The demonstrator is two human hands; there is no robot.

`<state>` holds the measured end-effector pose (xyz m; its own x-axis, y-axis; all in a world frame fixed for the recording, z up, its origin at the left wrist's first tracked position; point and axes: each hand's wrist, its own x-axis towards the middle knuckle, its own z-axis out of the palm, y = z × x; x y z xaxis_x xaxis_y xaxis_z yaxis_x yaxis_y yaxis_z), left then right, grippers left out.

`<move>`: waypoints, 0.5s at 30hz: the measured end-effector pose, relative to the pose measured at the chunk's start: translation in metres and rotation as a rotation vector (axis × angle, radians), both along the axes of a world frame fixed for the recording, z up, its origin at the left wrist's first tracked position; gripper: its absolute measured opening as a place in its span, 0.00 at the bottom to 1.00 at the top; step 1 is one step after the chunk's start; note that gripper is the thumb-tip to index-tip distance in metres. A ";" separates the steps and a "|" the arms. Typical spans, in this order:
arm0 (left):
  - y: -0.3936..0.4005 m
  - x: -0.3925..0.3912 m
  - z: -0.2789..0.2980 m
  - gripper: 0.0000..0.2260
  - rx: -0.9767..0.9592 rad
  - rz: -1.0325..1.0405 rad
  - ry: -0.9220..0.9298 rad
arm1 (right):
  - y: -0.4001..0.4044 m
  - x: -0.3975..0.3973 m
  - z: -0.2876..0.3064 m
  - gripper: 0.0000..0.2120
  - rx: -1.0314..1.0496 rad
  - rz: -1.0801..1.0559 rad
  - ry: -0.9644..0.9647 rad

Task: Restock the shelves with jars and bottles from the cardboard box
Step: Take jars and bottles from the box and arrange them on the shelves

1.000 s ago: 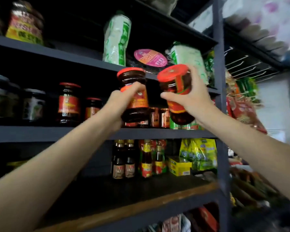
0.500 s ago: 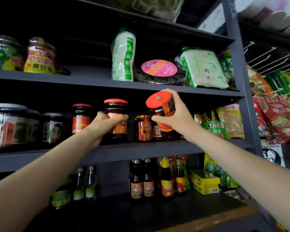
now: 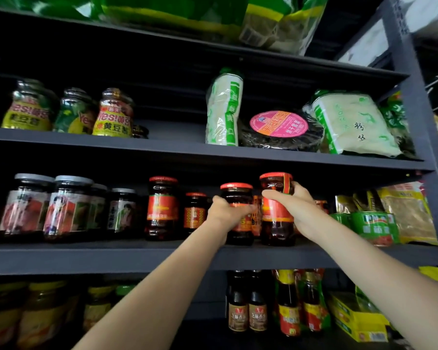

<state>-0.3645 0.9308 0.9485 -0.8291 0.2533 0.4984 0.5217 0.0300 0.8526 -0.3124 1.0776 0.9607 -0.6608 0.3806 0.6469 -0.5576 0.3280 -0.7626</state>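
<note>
Dark grey shelving (image 3: 162, 258) fills the view, stocked on every level, with the middle shelf (image 3: 86, 256) as the working surface. On the level above, packets of pale noodles (image 3: 352, 122) and a round pink-labelled pack (image 3: 278, 127) are seen at the right, yellow-labelled jars (image 3: 113, 114) at the left. Below, dark sauce bottles (image 3: 247, 309) are lined up.

Since a second ago both jars have been brought down from mid-air, in front of the upper shelf edge, onto the middle shelf. The taller red-lidded jar (image 3: 277, 215) is now set upright at the near edge, right of centre; it was tilted half a second ago. It is clasped around its label by the right hand (image 3: 296, 210). The shorter red-lidded jar (image 3: 237, 198) stands touching or just beside it on the left, wrapped by the fingers of the left hand (image 3: 225, 210). Whether each base is fully seated cannot be told, though both appear to rest on the board.

Placement of this pair is judged almost complete: only release and perhaps a push farther back into the row of like jars (image 3: 162, 208) remain. The cardboard box is not in view, so the remaining stock cannot be judged.
</note>
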 end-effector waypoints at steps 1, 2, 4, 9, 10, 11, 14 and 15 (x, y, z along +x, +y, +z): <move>-0.002 0.001 0.000 0.37 -0.029 -0.008 0.001 | 0.001 -0.003 0.000 0.20 -0.008 0.000 -0.018; -0.004 0.000 0.001 0.37 -0.057 -0.022 0.000 | 0.002 -0.004 0.000 0.22 -0.005 0.001 -0.036; -0.011 0.000 0.002 0.35 -0.113 -0.068 -0.024 | 0.004 -0.004 0.002 0.29 -0.005 0.020 -0.085; -0.025 0.001 -0.003 0.12 -0.334 -0.135 -0.019 | 0.009 0.003 -0.008 0.39 0.224 -0.070 -0.263; -0.027 0.002 -0.003 0.12 -0.346 -0.143 -0.003 | 0.011 0.004 -0.009 0.39 0.246 -0.073 -0.295; -0.027 0.001 -0.002 0.12 -0.357 -0.147 0.005 | 0.011 0.005 -0.009 0.38 0.258 -0.060 -0.312; -0.030 -0.003 0.000 0.18 -0.386 -0.130 0.026 | 0.014 0.008 -0.006 0.31 0.225 0.049 -0.312; -0.032 -0.005 0.000 0.23 -0.399 -0.119 0.027 | 0.014 0.008 -0.006 0.29 0.177 0.108 -0.312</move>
<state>-0.3696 0.8991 0.9489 -0.7703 0.5244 0.3629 0.5633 0.2929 0.7726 -0.3043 1.0920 0.9550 -0.8667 0.1980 0.4578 -0.3462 0.4219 -0.8379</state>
